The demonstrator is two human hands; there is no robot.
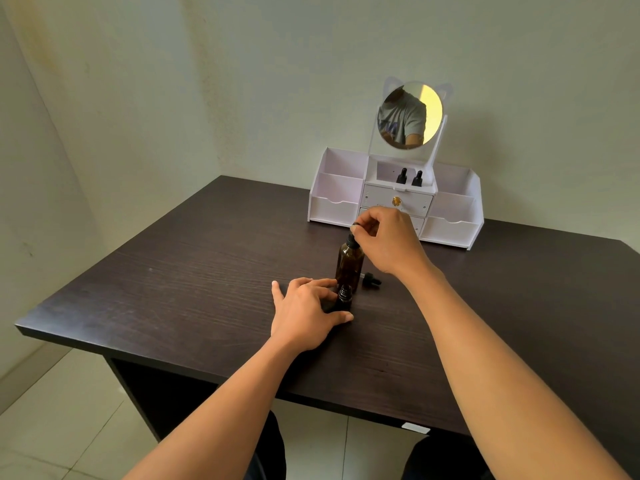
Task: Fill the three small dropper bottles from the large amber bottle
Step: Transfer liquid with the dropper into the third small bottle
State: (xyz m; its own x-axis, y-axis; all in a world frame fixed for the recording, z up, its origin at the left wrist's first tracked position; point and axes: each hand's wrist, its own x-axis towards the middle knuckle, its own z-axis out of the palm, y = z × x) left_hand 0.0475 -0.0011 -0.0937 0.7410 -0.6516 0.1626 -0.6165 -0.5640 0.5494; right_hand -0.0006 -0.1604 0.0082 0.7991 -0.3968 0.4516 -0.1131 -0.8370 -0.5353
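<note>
The large amber bottle [349, 263] stands upright in the middle of the dark table [180, 271]. My right hand [388, 237] pinches its black dropper top [354, 233] just above the neck. In front of it stands a small dark dropper bottle [345, 298] with its threaded neck uncapped, and my left hand [306, 315] grips it at table level. That bottle's black dropper cap [370, 279] lies on its side to the right of the amber bottle. Two more small dropper bottles [401, 176] [418, 179] stand capped in the white organizer.
A white desk organizer [332, 206] with drawers, side compartments and a round cat-ear mirror [410, 114] stands at the table's back edge. Walls close off the left and far sides. My knees show under the front edge.
</note>
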